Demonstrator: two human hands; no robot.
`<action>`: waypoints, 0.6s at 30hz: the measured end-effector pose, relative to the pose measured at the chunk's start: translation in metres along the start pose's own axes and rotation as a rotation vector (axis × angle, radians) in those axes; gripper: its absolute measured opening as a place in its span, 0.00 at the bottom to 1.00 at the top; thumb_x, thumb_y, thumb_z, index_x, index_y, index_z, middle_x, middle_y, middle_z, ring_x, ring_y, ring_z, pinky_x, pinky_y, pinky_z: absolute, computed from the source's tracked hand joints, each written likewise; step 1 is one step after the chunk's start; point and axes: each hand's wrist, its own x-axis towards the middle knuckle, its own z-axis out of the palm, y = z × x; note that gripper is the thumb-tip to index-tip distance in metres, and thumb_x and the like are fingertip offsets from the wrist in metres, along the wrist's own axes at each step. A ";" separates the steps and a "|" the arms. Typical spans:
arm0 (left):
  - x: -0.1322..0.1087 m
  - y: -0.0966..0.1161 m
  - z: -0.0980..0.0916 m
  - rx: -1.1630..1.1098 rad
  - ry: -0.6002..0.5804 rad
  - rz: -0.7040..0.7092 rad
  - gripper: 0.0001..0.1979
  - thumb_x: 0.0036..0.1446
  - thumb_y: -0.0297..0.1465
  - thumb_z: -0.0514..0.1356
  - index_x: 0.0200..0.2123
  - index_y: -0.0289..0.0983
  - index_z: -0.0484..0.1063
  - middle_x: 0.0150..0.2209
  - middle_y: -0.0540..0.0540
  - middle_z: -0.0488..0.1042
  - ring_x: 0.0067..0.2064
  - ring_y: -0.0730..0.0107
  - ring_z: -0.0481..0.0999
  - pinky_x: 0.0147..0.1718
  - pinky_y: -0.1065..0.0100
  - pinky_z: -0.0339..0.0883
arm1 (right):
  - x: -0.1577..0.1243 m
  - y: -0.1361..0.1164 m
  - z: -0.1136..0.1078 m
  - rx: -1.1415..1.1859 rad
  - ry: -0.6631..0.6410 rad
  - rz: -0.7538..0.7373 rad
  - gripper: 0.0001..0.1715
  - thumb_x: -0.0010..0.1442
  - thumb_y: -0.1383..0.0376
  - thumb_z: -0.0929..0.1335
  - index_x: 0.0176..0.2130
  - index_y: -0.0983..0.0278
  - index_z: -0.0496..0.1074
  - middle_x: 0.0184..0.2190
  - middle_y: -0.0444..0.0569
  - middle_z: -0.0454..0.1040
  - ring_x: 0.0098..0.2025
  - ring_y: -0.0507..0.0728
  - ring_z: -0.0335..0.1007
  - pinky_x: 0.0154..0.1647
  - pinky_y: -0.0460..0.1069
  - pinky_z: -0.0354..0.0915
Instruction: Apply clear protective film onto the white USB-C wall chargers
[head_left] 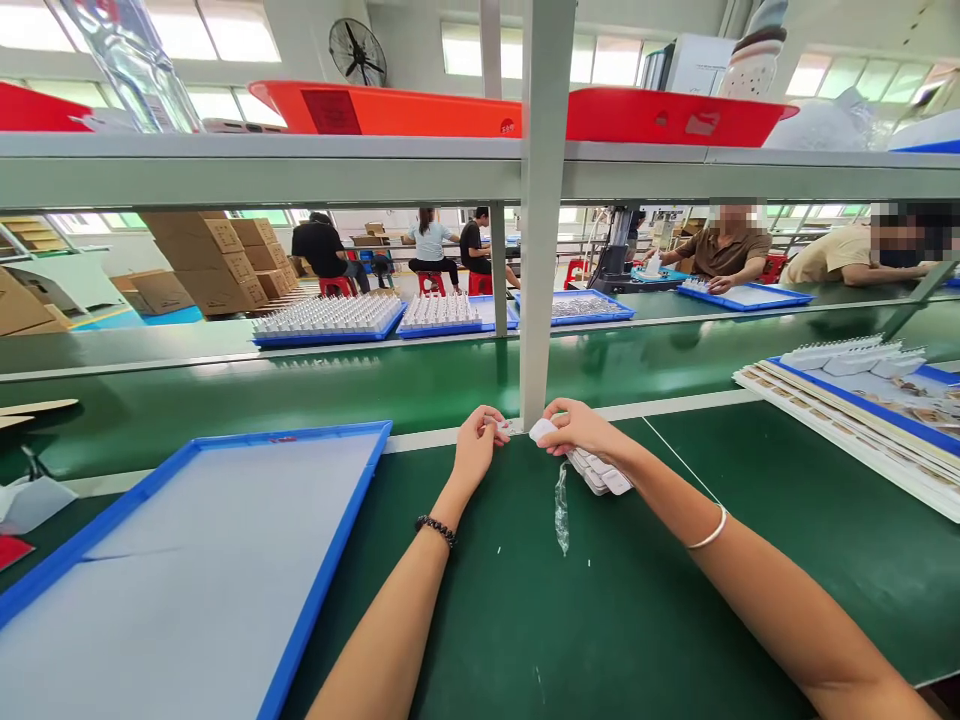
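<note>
Near the foot of the post, my right hand [581, 428] pinches a small white rounded piece [543, 430] between thumb and fingers. My left hand [480, 440], a little to the left, has its fingertips closed together around something small and pale that I cannot make out. Beneath my right wrist lies a pile of flat white pieces [600, 474], partly hidden by the arm. A crumpled strip of clear plastic [562, 512] rests on the green tabletop [495, 620] just in front of that pile.
A blue-rimmed tray [292, 438] lies at left. The shelf post [534, 300] rises directly behind my hands. At right, stacked boards carry another blue tray [862, 400] with white parts. Farther back, loaded trays [330, 318] line a conveyor, and a co-worker [731, 250] handles parts.
</note>
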 end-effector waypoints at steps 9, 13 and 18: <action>-0.036 0.144 -0.018 -0.093 -0.457 0.317 0.21 0.55 0.31 0.60 0.52 0.39 0.76 0.57 0.45 0.74 0.63 0.54 0.67 0.64 0.60 0.58 | -0.040 -0.041 -0.001 0.580 -0.466 -0.271 0.42 0.37 0.53 0.82 0.46 0.60 0.65 0.21 0.34 0.62 0.18 0.44 0.53 0.17 0.40 0.49; -0.063 0.173 -0.014 0.053 -0.690 0.337 0.26 0.52 0.32 0.68 0.56 0.45 0.74 0.60 0.48 0.72 0.70 0.51 0.55 0.70 0.52 0.42 | -0.062 -0.051 0.006 0.595 -0.669 -0.256 0.31 0.36 0.56 0.83 0.35 0.64 0.70 0.17 0.36 0.65 0.15 0.44 0.54 0.15 0.40 0.49; -0.080 0.182 0.004 0.083 -0.643 0.364 0.09 0.59 0.29 0.63 0.40 0.48 0.82 0.46 0.51 0.82 0.64 0.53 0.68 0.70 0.48 0.22 | -0.079 -0.056 0.013 0.671 -0.680 -0.256 0.26 0.40 0.57 0.83 0.28 0.65 0.69 0.19 0.37 0.67 0.17 0.43 0.55 0.16 0.39 0.52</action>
